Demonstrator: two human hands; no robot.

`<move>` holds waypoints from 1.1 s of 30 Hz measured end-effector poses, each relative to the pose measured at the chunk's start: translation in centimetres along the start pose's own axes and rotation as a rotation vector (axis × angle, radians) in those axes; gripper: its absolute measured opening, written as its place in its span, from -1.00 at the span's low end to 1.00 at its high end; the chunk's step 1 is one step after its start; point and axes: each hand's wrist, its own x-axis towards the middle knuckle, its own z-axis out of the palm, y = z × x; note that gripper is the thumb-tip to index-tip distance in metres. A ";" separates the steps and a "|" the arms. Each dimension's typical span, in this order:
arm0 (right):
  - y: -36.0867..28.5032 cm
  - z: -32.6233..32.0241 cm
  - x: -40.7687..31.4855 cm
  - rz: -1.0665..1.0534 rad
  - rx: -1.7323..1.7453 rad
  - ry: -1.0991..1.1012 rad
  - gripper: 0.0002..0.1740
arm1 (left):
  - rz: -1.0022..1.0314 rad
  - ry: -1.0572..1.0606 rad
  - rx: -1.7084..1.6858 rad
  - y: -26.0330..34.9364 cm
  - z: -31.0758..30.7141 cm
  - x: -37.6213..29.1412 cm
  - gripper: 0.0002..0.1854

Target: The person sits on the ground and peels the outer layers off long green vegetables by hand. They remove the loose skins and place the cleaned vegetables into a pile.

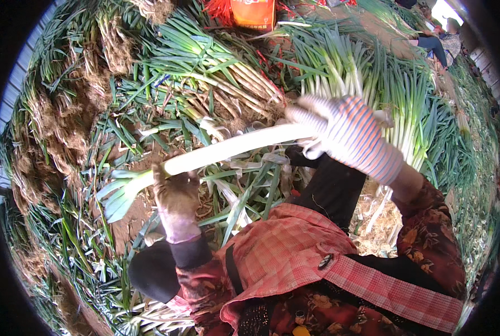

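Observation:
A single large green onion (237, 147) with a long white shank slants across the space before me, its cut green leaves fanning out at the left. My left hand (178, 206), in a soiled pale glove, grips it just below the leaves. At the other end my right hand (354, 136), in a striped knit glove and blurred, is closed around the shank. A pale loop, perhaps a strip of skin, hangs under the right fingers. What pokes out behind that hand is too blurred to tell.
Untrimmed green onions with muddy roots (119, 46) are heaped at the left. Clean white-stalked onions (405, 113) lie in rows at the right. Leaf scraps (250, 197) litter the ground below. A red bag (254, 14) is at the top; a seated person (445, 42) is farther off.

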 end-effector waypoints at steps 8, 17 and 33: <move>-1.4 1.3 3.7 -0.019 0.473 0.257 -0.79 | 0.253 0.046 -0.293 9.8 -0.3 0.0 -0.71; 3.3 2.2 -0.5 0.328 2.449 0.156 -0.65 | 0.405 -0.304 -0.364 14.3 -5.3 -1.9 -0.78; -11.2 8.4 12.4 -0.300 0.174 0.154 -0.82 | 0.289 0.140 -0.585 5.7 -7.4 0.6 -0.82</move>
